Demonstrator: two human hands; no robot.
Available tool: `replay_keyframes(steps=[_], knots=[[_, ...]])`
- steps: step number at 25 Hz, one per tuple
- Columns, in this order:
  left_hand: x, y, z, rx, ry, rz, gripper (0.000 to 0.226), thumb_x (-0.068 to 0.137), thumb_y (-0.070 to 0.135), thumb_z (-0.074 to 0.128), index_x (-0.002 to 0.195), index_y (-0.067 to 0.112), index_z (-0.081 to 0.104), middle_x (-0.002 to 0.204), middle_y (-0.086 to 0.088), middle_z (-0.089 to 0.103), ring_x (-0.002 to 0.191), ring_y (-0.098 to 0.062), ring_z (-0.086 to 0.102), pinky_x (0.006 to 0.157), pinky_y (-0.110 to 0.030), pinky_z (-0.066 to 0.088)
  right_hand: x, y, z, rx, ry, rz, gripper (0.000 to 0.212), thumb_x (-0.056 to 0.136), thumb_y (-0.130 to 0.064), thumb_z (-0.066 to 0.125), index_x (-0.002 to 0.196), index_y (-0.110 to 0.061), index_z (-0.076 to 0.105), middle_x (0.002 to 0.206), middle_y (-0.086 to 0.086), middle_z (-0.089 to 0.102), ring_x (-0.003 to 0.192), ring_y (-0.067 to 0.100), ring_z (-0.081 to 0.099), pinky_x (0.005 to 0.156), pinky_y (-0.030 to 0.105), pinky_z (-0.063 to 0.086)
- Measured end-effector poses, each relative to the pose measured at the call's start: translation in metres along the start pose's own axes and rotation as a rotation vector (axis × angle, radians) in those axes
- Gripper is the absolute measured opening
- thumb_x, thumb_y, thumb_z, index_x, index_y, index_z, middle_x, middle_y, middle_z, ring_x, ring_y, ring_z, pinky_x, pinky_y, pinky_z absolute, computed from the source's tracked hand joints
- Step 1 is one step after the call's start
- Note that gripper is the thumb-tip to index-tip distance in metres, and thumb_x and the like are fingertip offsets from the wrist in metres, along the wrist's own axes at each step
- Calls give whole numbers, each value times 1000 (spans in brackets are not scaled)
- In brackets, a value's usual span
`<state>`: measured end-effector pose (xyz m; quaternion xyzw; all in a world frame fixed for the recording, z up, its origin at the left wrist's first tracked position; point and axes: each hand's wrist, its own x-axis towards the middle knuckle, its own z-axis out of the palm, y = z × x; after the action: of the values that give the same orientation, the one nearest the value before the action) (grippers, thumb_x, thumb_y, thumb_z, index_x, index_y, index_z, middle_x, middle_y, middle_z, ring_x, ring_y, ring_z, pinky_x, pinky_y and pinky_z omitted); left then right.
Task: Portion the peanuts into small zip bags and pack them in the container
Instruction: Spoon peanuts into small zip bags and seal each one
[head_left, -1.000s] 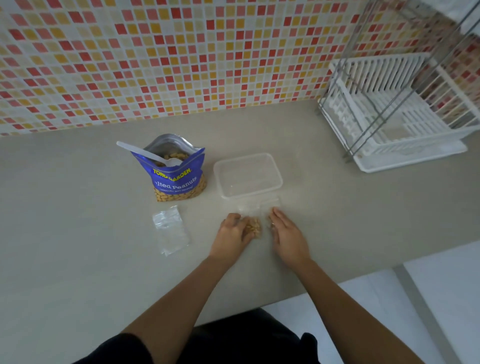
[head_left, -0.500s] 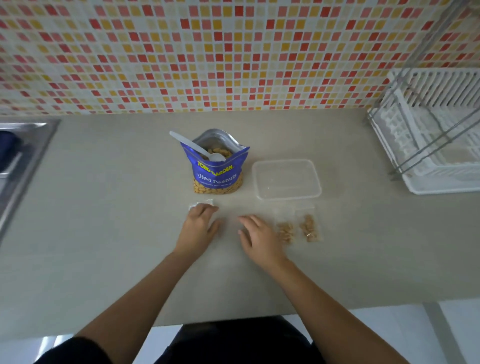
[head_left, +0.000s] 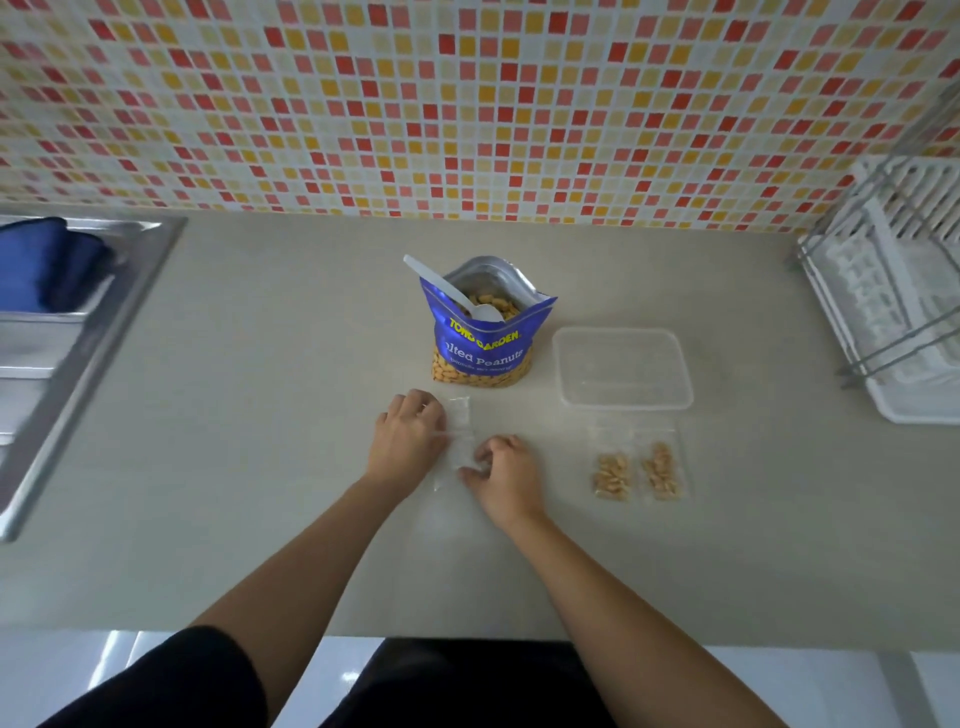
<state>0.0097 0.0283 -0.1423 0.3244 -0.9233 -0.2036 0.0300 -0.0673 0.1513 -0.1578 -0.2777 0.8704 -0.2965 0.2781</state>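
Observation:
An open blue bag of salted peanuts (head_left: 483, 343) stands on the counter with a white plastic spoon (head_left: 447, 291) leaning in its mouth. To its right sits an empty clear container (head_left: 623, 405). In front of the container lie two small zip bags with peanuts, one (head_left: 612, 470) beside the other (head_left: 662, 470). An empty clear zip bag (head_left: 460, 436) lies flat in front of the peanut bag. My left hand (head_left: 408, 439) rests on its left side and my right hand (head_left: 506, 478) pinches its lower right edge.
A steel sink (head_left: 67, 343) with something blue inside (head_left: 47, 265) lies at the far left. A white dish rack (head_left: 898, 306) stands at the right. The mosaic tile wall (head_left: 467, 104) closes the back, and the counter edge (head_left: 467, 631) runs near my body.
My hands left the filled zip bags and moved left to the empty bag. Both hands now hold that bag. The view swung left, so the sink shows.

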Motion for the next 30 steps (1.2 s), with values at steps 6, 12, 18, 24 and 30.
replay_keyframes(steps=[6, 12, 18, 24, 30], knots=[[2, 7, -41, -313, -72, 95, 5, 81, 17, 67, 80, 11, 65, 77, -1, 60, 66, -5, 53, 69, -22, 44, -10, -7, -14, 316, 24, -35, 26, 74, -21, 74, 95, -18, 61, 104, 3, 54, 99, 14, 53, 88, 22, 40], [-1, 32, -95, -1223, -234, -219, 12, 88, 11, 57, 94, 17, 65, 83, 1, 67, 66, -14, 63, 65, -21, 52, -7, -29, -68, 1066, 54, 33, 20, 81, -5, 66, 73, -20, 56, 69, -5, 66, 66, 12, 54, 67, 25, 44], [15, 52, -125, -1362, -195, -129, 20, 89, -2, 51, 94, 7, 68, 80, -6, 69, 74, -16, 65, 72, -24, 57, 2, -55, -125, 1027, 111, -143, 13, 81, 0, 65, 82, -13, 61, 69, -5, 69, 61, 10, 59, 65, 26, 49], [23, 68, -143, -1092, -54, 44, 43, 84, -5, 55, 117, 23, 57, 73, -6, 61, 72, -15, 61, 76, -31, 55, -1, -73, -153, 978, 215, -181, 33, 79, 5, 65, 99, -19, 53, 88, 5, 59, 59, 8, 62, 50, 14, 49], [21, 74, -150, -841, -101, 138, 26, 86, 4, 58, 96, 23, 73, 93, 6, 71, 91, -12, 65, 84, -27, 54, 2, -79, -167, 1201, 108, -157, 46, 84, 9, 51, 120, -19, 47, 83, -4, 67, 51, 3, 55, 50, 12, 45]])
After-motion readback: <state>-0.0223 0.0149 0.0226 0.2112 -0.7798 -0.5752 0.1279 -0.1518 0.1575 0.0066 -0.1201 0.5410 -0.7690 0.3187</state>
